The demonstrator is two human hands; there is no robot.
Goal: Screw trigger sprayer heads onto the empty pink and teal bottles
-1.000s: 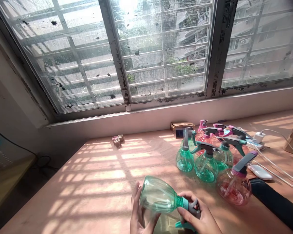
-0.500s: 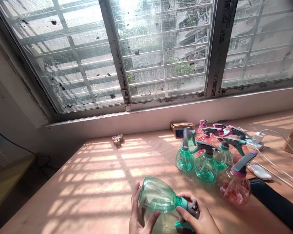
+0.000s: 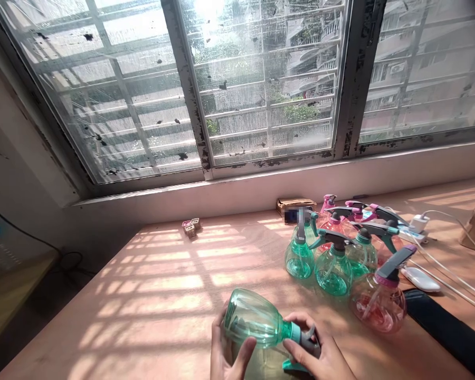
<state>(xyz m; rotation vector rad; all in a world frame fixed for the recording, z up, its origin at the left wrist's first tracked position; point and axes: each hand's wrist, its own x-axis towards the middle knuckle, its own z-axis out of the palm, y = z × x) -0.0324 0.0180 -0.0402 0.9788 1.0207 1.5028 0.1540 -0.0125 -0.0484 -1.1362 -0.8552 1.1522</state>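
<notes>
A clear green spray bottle (image 3: 255,319) lies on its side between my hands at the bottom centre, its base toward the left and its grey and teal spray head (image 3: 309,340) toward the right. My left hand (image 3: 231,348) is closed around the base end, thumb along the near side. With fingers and thumb, my right hand (image 3: 316,348) grips the neck and collar. Under the held bottle a teal trigger (image 3: 295,365) and a pale see-through shape show; I cannot tell whether they belong to a second bottle.
Several green spray bottles (image 3: 334,272) and pink spray bottles (image 3: 380,303) stand upright at the right. Beside them are a black pouch-like item (image 3: 447,327), a white mouse-like object (image 3: 421,278) and white cables. Small blocks (image 3: 190,227) and a cardboard box (image 3: 295,206) sit near the window wall.
The held bottle has shifted very slightly left and down along with both hands. My left fingers wrap a little closer around its base. The standing bottles have not moved.
</notes>
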